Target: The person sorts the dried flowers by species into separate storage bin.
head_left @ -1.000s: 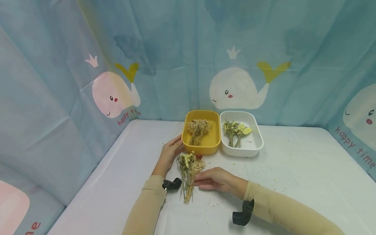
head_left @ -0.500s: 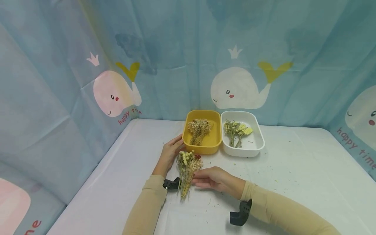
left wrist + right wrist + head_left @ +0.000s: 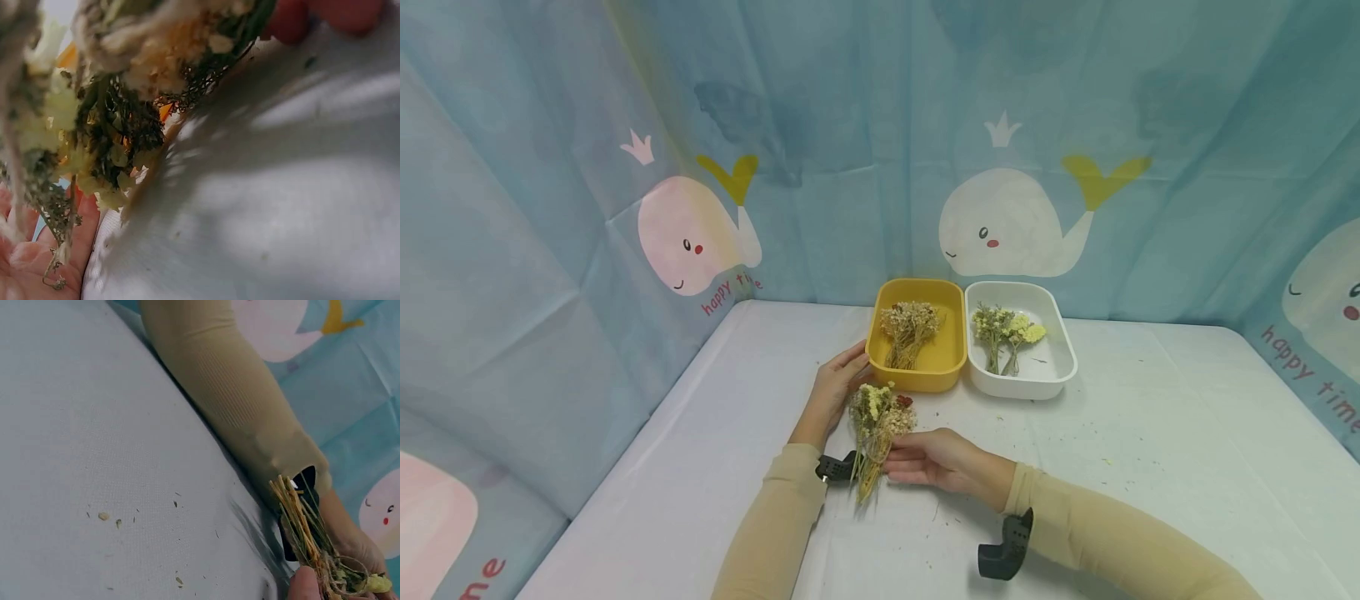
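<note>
My right hand holds a small bunch of dried flowers just above the table, stems toward me. Yellow, cream and dark red heads show in it. In the right wrist view, twine loops round its stems, and my right thumb lies against them. Beyond the bunch, my left hand rests its extended fingers on the left side of a yellow box. Inside that box lies a bundle of beige dried flowers. The left wrist view has the left palm partly behind the blurred flowers.
A white box stands against the yellow one on its right, with yellow dried flowers in it. Small plant crumbs lie scattered on the white table. A blue whale-print curtain hangs close behind the boxes.
My right hand has moved slightly left with the bunch, and its stems have swung a little toward my left wrist. The left hand stays at the yellow box.
</note>
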The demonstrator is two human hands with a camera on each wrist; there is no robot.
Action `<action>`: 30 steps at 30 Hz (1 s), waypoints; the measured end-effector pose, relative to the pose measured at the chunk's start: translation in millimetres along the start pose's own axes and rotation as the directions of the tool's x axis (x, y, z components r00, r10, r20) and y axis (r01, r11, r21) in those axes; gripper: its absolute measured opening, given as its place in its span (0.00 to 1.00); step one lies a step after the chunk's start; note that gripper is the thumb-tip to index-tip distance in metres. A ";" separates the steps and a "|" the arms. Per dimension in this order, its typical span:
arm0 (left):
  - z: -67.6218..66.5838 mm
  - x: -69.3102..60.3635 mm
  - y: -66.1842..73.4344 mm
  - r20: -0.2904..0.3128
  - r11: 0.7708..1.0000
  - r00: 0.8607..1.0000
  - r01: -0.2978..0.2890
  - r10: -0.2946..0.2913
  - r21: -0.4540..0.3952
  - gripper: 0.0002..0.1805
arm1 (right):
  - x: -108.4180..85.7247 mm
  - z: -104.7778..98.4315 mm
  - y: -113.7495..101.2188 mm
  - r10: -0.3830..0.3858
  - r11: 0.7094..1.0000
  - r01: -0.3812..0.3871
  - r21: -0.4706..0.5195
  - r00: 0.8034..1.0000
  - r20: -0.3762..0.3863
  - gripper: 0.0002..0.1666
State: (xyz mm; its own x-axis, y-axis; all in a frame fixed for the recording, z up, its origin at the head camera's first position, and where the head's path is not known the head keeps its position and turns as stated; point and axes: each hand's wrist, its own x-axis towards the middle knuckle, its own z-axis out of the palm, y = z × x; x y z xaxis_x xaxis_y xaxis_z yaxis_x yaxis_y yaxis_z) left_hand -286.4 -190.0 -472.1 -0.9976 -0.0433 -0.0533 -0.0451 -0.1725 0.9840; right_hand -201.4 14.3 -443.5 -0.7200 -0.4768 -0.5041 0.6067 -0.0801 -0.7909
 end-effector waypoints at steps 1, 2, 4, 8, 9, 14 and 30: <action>0.2 -0.2 0.5 -0.001 1.000 1.000 0.000 0.000 0.004 0.25 | 0.2 0.6 0.5 0.000 1.000 0.000 -0.003 1.000 0.000 0.18; 0.3 -0.4 0.8 -0.003 1.000 1.000 0.001 -0.001 0.007 0.25 | 0.2 1.2 0.9 0.000 1.000 0.000 -0.005 1.000 -0.002 0.16; 0.5 -1.2 1.4 -0.002 1.000 1.000 -0.002 0.002 0.016 0.25 | 0.3 2.0 2.0 -0.002 1.000 0.002 -0.012 1.000 0.000 0.12; 1.2 -2.6 2.4 0.003 1.000 1.000 -0.003 0.003 0.018 0.26 | -0.4 2.9 3.5 -0.011 1.000 0.011 -0.021 1.000 0.010 0.05; 1.3 -2.8 2.5 0.004 1.000 1.000 -0.002 0.002 0.017 0.26 | -0.7 3.2 3.8 -0.016 1.000 0.016 -0.020 1.000 0.012 0.05; 1.4 -3.0 2.5 -0.001 1.000 1.000 -0.007 0.007 0.028 0.26 | -1.8 4.3 4.2 -0.051 0.999 0.051 -0.011 0.999 -0.003 0.11; 0.3 -3.1 2.2 0.033 1.000 0.999 -0.030 0.030 -0.003 0.26 | -22.5 -19.3 7.8 -0.111 0.992 0.105 -0.073 0.990 -0.086 0.25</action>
State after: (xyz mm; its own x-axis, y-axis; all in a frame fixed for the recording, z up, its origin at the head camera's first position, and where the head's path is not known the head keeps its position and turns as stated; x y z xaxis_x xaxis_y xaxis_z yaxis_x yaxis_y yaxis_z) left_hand -283.4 -190.0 -469.8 -0.9997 -0.0162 -0.0181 -0.0150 -0.1744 0.9846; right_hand -186.9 41.3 -445.0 -0.8094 -0.3876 -0.4412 0.5015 -0.0653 -0.8627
